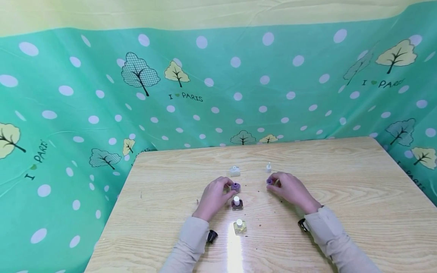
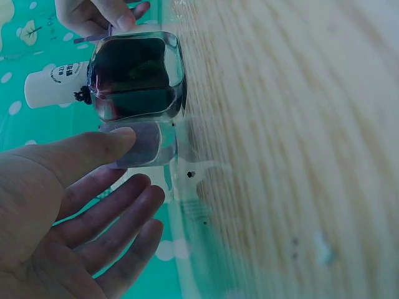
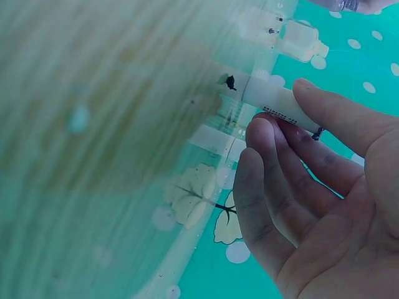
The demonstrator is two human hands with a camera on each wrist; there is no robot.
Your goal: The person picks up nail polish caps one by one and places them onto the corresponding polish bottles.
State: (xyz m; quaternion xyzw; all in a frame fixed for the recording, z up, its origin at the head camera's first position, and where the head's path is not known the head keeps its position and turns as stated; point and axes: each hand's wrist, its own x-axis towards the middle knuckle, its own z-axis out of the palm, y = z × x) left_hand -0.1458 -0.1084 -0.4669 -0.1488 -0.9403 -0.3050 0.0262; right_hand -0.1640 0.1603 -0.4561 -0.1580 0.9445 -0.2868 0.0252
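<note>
My left hand [image 1: 215,195] holds a small open purple nail polish bottle [image 1: 235,187] between thumb and fingers, upright on the table. In the left wrist view the thumb lies against this bottle [image 2: 146,143], partly hidden behind a dark red nail polish bottle [image 2: 137,75] with a white cap. To the right, my right hand [image 1: 290,187] pinches a white nail polish cap [image 3: 280,103] that stands upside down on the table. Purple shows at its upper end [image 1: 269,181]. Behind the hands are an open whitish nail polish bottle [image 1: 235,171] and another upturned cap [image 1: 268,168] with its brush upward.
A pale yellow nail polish bottle [image 1: 240,226] with a white cap stands nearer than the dark red one. Small dark specks dot the wooden table [image 1: 358,182]. A green dotted curtain [image 1: 218,68] hangs along the back and sides.
</note>
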